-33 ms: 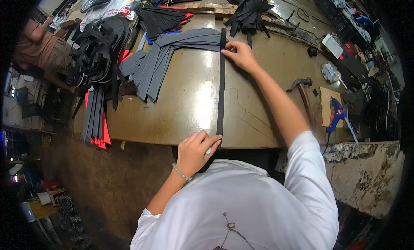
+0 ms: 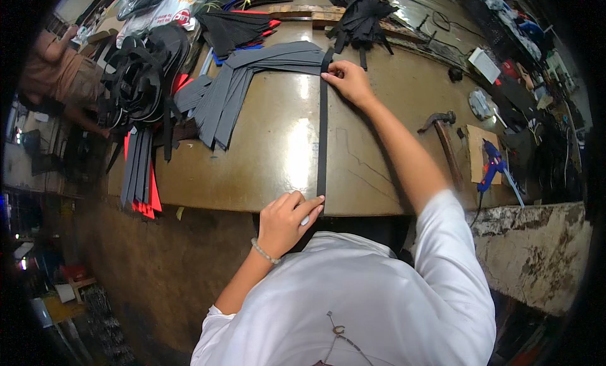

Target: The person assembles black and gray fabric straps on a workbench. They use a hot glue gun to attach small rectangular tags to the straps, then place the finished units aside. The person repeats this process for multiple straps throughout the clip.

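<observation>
From my end, the brown tabletop (image 2: 265,164) takes up most of the middle of the frame, its near edge running just below centre. I have a broad stretch of glossy surface left of centre, and more to the right of the strap, where the right forearm crosses above it. A pale, stained block (image 2: 530,259) meets the table's edge at lower right.

Black sandals (image 2: 142,76) crowd the upper left. Fanned grey strips (image 2: 218,113) reach from there to upper centre, their right ends right at the strap; I cannot tell whether they touch. A black bunch of strips (image 2: 363,22) lies at top centre.

The black strap (image 2: 324,132) stands nearly vertical at mid-frame, drawn straight. My right hand (image 2: 350,82) pinches it near its top end; my left hand (image 2: 281,221) pinches its bottom end at the near edge.

Centre right, I see a hammer (image 2: 447,142), and past it a blue glue gun (image 2: 491,164) partly over cardboard (image 2: 475,153). A small white item (image 2: 305,220) shows within the left fingers.
</observation>
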The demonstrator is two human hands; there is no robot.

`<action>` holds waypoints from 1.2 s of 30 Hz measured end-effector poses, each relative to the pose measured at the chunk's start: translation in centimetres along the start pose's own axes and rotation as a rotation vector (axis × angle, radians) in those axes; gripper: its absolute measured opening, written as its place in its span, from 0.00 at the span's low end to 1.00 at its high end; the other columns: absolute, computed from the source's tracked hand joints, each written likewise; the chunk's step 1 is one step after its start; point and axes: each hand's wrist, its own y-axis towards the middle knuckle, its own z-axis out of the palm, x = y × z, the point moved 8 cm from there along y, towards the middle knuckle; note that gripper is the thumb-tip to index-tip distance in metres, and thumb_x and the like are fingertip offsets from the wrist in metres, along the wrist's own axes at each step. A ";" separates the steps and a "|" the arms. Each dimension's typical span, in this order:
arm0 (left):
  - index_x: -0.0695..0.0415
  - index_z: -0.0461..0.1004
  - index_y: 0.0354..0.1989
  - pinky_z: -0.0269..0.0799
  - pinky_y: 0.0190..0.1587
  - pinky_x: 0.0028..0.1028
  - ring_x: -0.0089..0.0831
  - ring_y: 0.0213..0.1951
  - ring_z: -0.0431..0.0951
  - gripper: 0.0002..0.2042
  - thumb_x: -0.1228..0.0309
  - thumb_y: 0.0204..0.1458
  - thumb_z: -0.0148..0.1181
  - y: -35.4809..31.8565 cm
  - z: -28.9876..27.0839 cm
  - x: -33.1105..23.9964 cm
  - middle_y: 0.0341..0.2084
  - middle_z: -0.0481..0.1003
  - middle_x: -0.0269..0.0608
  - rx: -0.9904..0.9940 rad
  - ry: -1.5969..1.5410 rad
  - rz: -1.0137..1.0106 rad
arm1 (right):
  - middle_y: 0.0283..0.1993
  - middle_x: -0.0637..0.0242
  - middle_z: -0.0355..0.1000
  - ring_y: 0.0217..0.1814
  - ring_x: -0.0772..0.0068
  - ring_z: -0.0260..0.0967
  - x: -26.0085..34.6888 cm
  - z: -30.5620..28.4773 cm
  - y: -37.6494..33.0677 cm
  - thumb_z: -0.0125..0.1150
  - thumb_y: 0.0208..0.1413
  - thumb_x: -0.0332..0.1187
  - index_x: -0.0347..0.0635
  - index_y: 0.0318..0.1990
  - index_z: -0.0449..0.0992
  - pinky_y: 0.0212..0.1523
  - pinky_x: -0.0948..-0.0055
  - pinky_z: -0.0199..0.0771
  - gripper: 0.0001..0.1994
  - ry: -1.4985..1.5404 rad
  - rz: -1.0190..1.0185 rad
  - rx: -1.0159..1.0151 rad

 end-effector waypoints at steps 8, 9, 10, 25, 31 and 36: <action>0.45 0.81 0.43 0.67 0.25 0.28 0.26 0.24 0.70 0.17 0.55 0.46 0.67 0.3 0.3 0.0 0.21 0.66 0.30 0.081 0.028 0.087 | 0.34 0.57 0.76 0.37 0.56 0.75 -0.6 -0.2 -0.8 0.66 0.52 0.46 0.40 0.44 0.78 0.40 0.61 0.73 0.20 0.117 0.143 -0.123; 0.45 0.81 0.43 0.66 0.25 0.28 0.27 0.24 0.70 0.16 0.56 0.46 0.68 0.3 0.4 -0.1 0.20 0.66 0.31 0.085 0.025 0.086 | 0.36 0.55 0.76 0.39 0.55 0.74 0.6 -1.5 -1.9 0.65 0.53 0.47 0.38 0.47 0.76 0.42 0.61 0.73 0.22 0.193 0.116 -0.161; 0.45 0.81 0.44 0.66 0.25 0.28 0.27 0.24 0.70 0.16 0.56 0.46 0.68 0.4 0.3 -0.2 0.20 0.66 0.31 0.066 0.029 0.099 | 0.39 0.53 0.75 0.42 0.54 0.74 0.9 -2.8 -3.5 0.64 0.54 0.47 0.36 0.49 0.75 0.44 0.61 0.72 0.24 0.237 0.201 -0.169; 0.46 0.81 0.44 0.62 0.22 0.27 0.26 0.22 0.66 0.18 0.56 0.44 0.70 1.1 0.5 0.2 0.20 0.65 0.30 0.079 -0.035 0.123 | 0.44 0.43 0.73 0.46 0.47 0.74 -17.5 -31.6 -32.1 0.62 0.56 0.46 0.36 0.57 0.62 0.46 0.57 0.72 0.29 -0.356 0.752 -0.719; 0.44 0.80 0.45 0.64 0.21 0.26 0.25 0.22 0.67 0.18 0.56 0.44 0.69 0.6 0.7 0.8 0.20 0.64 0.29 0.090 -0.054 0.077 | 0.40 0.38 0.74 0.45 0.36 0.72 -10.5 -31.6 -26.1 0.57 0.59 0.50 0.34 0.53 0.64 0.43 0.50 0.72 0.27 -0.753 0.890 -0.411; 0.43 0.79 0.46 0.65 0.21 0.25 0.24 0.22 0.67 0.19 0.56 0.45 0.68 0.6 0.8 1.2 0.20 0.64 0.28 0.114 -0.074 0.053 | 0.37 0.58 0.75 0.37 0.74 0.74 0.9 -23.3 -19.2 0.68 0.54 0.40 0.39 0.53 0.66 0.38 0.69 0.75 0.24 -0.085 0.466 -0.351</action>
